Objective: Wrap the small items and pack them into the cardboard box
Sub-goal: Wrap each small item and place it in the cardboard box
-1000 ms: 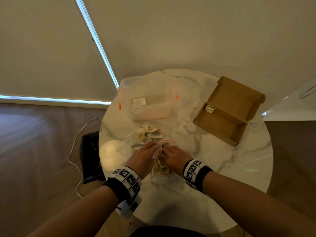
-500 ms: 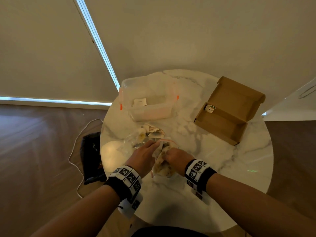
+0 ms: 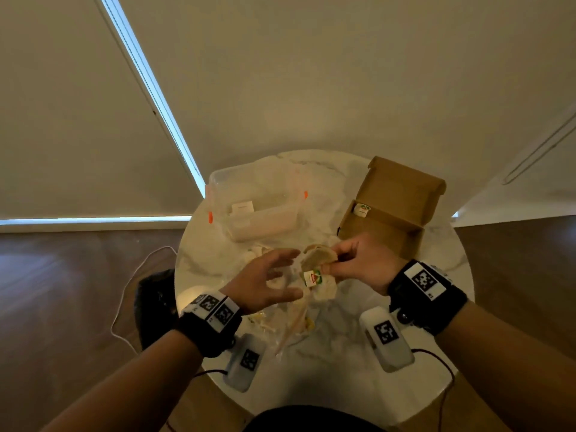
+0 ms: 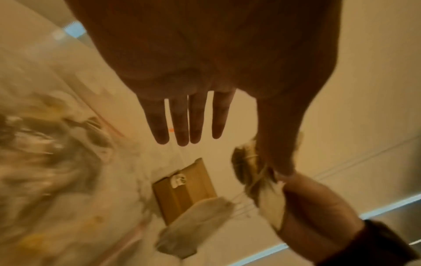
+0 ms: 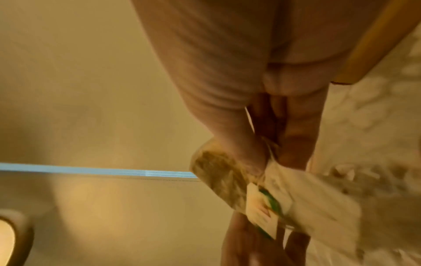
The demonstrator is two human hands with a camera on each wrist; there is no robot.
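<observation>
Pinching a cluster of tea bags (image 3: pixel 318 269) between thumb and fingertips, the right hand (image 3: pixel 363 263) is lifting them above the marble table (image 3: pixel 343 363); the left hand (image 3: pixel 265 283) is hovering beside, fingers spread. Gathering the dangling tags first should help; the cardboard box (image 3: pixel 392 210) is waiting just beyond.
</observation>
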